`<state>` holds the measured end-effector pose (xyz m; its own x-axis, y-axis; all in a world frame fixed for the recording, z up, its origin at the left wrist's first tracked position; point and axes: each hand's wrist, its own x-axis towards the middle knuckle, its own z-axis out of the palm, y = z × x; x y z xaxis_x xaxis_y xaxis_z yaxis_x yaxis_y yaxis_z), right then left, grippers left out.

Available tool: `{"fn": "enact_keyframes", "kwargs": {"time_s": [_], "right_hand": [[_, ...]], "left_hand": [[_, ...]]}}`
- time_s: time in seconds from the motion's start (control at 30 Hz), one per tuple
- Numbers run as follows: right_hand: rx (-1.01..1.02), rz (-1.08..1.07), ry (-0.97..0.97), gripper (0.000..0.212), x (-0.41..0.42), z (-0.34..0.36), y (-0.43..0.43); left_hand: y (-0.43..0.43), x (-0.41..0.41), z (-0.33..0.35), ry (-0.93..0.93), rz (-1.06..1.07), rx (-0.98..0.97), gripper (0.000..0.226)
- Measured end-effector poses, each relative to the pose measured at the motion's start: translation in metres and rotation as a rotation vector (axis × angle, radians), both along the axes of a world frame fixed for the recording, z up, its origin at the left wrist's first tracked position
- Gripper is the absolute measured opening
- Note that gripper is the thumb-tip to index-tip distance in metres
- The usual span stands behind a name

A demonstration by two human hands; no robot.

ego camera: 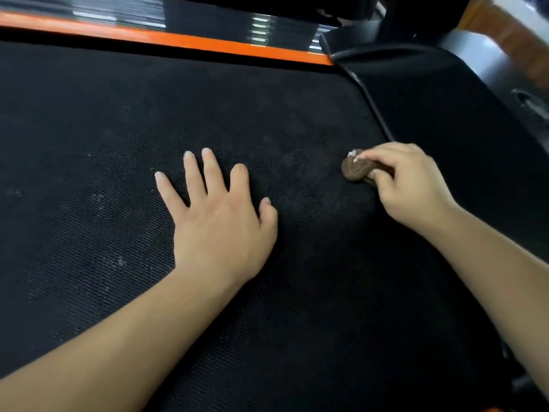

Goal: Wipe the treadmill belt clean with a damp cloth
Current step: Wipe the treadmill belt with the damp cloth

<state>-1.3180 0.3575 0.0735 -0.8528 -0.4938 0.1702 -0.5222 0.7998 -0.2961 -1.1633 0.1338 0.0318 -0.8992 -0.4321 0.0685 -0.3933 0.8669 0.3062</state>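
The black textured treadmill belt [118, 120] fills most of the view, with pale dusty specks on its left part. My left hand [219, 215] lies flat on the belt near the middle, fingers spread and straight. My right hand [407, 185] is at the belt's right side, fingers curled round a small bunched brown cloth [355, 171], which it presses against the belt. Most of the cloth is hidden inside the hand.
An orange side rail [184, 40] runs along the belt's far edge, with a striped black footboard behind it. A black motor cover [439, 93] rises at the right, edged by a grey frame part [490, 60].
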Motion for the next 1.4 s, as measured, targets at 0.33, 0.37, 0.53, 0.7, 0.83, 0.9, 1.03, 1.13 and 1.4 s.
{"fn": "enact_keyframes", "kwargs": {"time_s": [0.33,0.37,0.53,0.7,0.83,0.9,1.03,1.13,1.4], "right_hand": [[-0.052,-0.107,0.018,0.021,-0.144,-0.011,-0.095],[-0.031,-0.088,0.023,0.020,-0.136,-0.009,-0.091],[-0.020,-0.033,-0.039,0.027,-0.075,0.006,-0.049],[-0.022,-0.020,-0.099,0.009,0.044,0.014,0.017],[-0.015,-0.042,-0.061,0.010,0.065,0.008,0.038],[-0.015,-0.071,-0.021,0.014,0.037,0.008,0.023],[-0.090,-0.150,0.037,0.017,-0.017,0.000,-0.009],[-0.079,-0.186,0.019,0.018,-0.010,-0.002,-0.012],[0.127,-0.032,-0.165,0.014,0.141,0.031,0.073]], "left_hand": [[0.001,-0.003,0.002,-0.013,0.008,-0.006,0.063],[0.001,-0.002,0.002,-0.020,0.008,-0.005,0.063],[0.002,-0.003,0.002,-0.032,0.007,0.005,0.059],[0.001,-0.001,0.001,-0.028,-0.006,0.014,0.058],[0.001,0.000,0.002,-0.033,-0.003,0.019,0.056],[0.001,0.000,0.003,-0.038,-0.009,0.027,0.056],[0.001,0.001,0.005,-0.054,0.005,0.037,0.059],[-0.001,0.002,0.006,-0.068,0.001,0.044,0.060],[-0.016,0.045,0.014,-0.060,-0.230,0.042,0.062]]}}
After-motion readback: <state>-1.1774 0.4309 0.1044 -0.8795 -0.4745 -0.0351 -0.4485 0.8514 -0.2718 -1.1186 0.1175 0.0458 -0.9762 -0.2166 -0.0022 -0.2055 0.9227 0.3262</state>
